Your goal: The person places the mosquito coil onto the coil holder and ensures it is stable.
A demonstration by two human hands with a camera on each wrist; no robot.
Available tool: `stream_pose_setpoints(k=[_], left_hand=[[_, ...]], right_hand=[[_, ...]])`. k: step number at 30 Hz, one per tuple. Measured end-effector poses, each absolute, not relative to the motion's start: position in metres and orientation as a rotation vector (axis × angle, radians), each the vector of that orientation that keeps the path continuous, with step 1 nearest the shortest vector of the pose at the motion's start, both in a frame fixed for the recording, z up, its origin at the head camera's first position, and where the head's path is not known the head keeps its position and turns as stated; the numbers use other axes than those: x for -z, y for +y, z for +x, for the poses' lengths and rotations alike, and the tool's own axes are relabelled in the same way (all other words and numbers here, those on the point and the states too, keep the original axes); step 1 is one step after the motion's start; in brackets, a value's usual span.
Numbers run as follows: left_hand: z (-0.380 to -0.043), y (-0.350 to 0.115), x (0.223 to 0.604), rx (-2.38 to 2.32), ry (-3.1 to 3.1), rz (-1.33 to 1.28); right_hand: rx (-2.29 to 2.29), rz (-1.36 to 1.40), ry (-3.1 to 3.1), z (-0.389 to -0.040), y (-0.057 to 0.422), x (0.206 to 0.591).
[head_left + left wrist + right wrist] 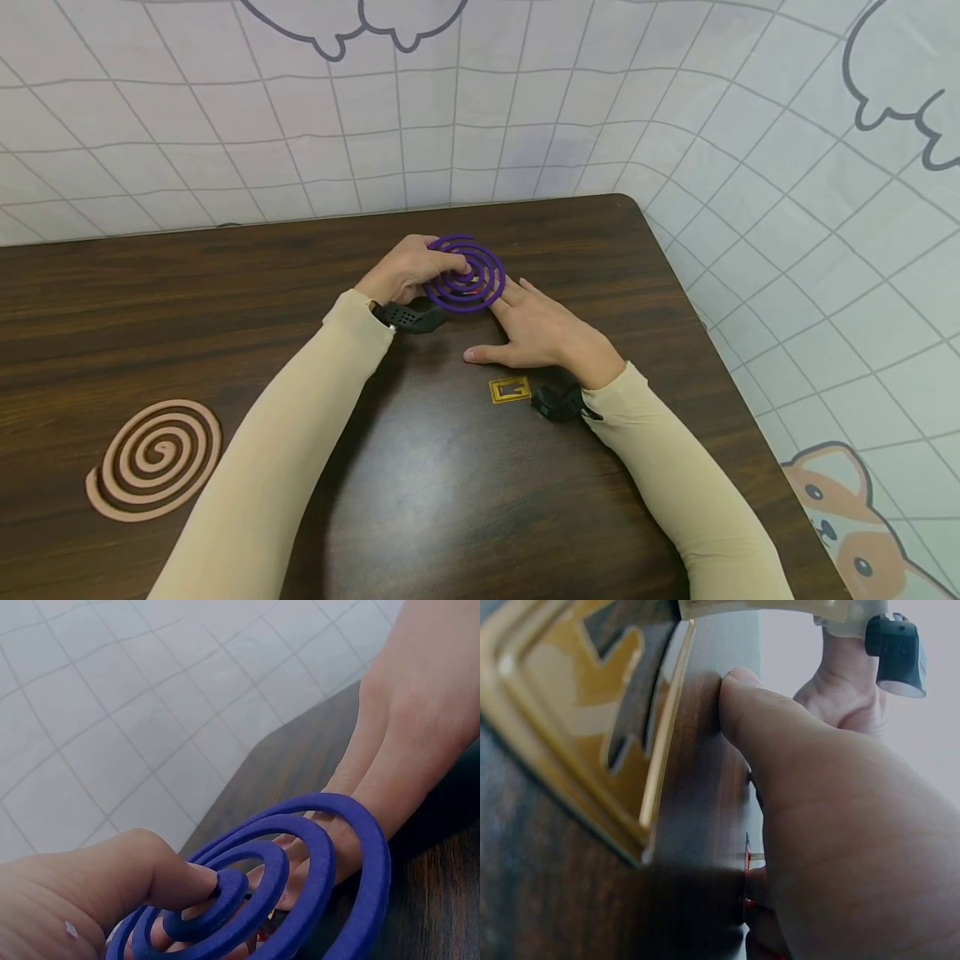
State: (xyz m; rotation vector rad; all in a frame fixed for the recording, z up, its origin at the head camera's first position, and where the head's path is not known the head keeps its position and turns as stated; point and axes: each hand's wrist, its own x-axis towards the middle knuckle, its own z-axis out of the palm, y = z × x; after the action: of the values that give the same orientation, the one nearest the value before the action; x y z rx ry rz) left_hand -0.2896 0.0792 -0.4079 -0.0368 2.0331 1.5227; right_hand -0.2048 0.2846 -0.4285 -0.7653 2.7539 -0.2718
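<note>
Purple coil just right of my left hand, between it and my right hand, above surface. Left hand nearer: thumb presses inner rings from above, fingers beneath, pinching. Right hand holds nothing: fingers straight, reaching in under coil's right rim, thumb spread apart; whether fingers touch rim, can't tell. Coil round, no real long axis; broad face turned up toward my head, rings running from left thumb toward right fingers. Where outer loose end points, can't make out.
</note>
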Motion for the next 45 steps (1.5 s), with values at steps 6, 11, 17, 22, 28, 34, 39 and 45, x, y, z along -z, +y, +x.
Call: stream_pose_setpoints(k=[6,11,17,22,28,34,39,45], left_hand=[[-0.2908,0.0796,0.4078,-1.509,2.035,-0.034],[-0.2915,0.0789,0.4071,-1.492,2.035,-0.027],[-0.2923,0.0785,0.4065,-1.478,2.038,-0.025],[-0.2924,0.0769,0.4055,-1.48,2.031,-0.02],[-0.2933,0.0771,0.4073,-1.52,2.013,-0.035],[-0.2956,0.078,0.4083,-1.502,2.03,-0.04],[-0.2973,0.0774,0.4078,-1.484,2.035,-0.036],[-0.2976,0.076,0.4069,-1.504,2.023,-0.038]], right_hand=[[0.268,-0.752,2.757,-0.2041,0.2839,0.4282],[0.275,-0.75,2.758,-0.204,0.2832,0.4276],[0.267,-0.758,2.767,-0.2048,0.2829,0.4289],[0.268,-0.76,2.765,-0.2056,0.2822,0.4293],[0.267,-0.755,2.762,-0.2065,0.2811,0.4293],[0.264,-0.745,2.76,-0.207,0.2811,0.4279],[0.259,-0.746,2.762,-0.2081,0.2804,0.4286],[0.261,-0.754,2.772,-0.2081,0.2791,0.4287]])
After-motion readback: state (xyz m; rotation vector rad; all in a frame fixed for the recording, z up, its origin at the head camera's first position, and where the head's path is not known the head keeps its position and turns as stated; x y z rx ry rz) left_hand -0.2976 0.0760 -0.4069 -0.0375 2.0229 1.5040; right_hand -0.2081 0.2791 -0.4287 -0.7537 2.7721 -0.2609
